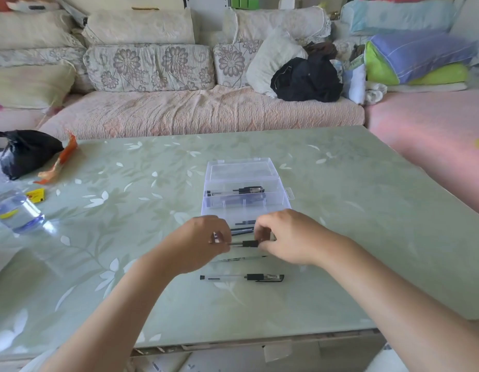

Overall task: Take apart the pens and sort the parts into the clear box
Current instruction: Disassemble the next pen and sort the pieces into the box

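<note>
pen (pixel 245 244) looks light, slim and slick, pinched at either end by left hand (pixel 206 241) and right hand (pixel 284 238). best grasped at the black grip, barrel twisted gently.

both forearms reach from the near side toward the clear box (pixel 282 200) and meet just in front of its near wall. the left hand (pixel 203 242) is by the near left corner of the box, back of the hand up, fingers curled, pinching the thin end of a pen (pixel 243 243). the right hand (pixel 289 237) is by the near right corner, also back up, its fingers curled on the black part of the same pen. the two hands are close together but apart.
</note>
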Demonstrator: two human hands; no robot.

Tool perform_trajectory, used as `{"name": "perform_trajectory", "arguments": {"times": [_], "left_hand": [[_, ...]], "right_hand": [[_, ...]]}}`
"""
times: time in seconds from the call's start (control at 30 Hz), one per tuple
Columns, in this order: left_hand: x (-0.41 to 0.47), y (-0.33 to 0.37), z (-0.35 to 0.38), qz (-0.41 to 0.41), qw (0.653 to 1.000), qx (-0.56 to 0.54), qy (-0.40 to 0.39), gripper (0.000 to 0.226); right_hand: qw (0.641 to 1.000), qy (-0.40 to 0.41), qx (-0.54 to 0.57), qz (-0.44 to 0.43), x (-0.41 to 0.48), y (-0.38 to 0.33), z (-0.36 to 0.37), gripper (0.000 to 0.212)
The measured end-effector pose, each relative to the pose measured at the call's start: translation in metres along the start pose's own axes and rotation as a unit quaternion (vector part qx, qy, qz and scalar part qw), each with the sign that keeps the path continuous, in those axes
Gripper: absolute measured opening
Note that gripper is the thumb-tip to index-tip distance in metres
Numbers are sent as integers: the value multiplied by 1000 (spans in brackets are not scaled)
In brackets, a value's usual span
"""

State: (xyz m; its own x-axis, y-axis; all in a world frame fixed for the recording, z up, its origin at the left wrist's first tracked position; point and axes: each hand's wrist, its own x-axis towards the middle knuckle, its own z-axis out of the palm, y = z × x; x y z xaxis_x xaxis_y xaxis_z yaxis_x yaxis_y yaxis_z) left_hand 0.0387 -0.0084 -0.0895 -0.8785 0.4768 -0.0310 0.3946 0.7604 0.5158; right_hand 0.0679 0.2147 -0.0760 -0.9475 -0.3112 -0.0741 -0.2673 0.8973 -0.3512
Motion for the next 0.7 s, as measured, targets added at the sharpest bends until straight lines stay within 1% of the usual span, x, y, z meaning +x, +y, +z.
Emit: {"name": "perform_trajectory", "arguments": {"times": [0.07,0.13,0.27,0.47,0.63,0.7], "left_hand": [[1,1,-2,-2,1000,-1,28,9],[4,3,-3,3,999,0,41,10],[2,7,-3,23,998,7,51,18],[3,12,8,68,992,50,93,6],[4,10,7,60,994,14,96,4],[3,9,6,63,993,5,99,5]], "right_hand": [[1000,21,19,0,3,0,-1,15],[999,22,24,-6,7,-3,-1,21],[999,1,-32,-30,14,-11,0,26],[999,-13,-15,-32,11,-15,9,22],[999,-6,-21,-33,8,-21,7,23],[999,0,-33,-39,8,-23,6,20]]}}
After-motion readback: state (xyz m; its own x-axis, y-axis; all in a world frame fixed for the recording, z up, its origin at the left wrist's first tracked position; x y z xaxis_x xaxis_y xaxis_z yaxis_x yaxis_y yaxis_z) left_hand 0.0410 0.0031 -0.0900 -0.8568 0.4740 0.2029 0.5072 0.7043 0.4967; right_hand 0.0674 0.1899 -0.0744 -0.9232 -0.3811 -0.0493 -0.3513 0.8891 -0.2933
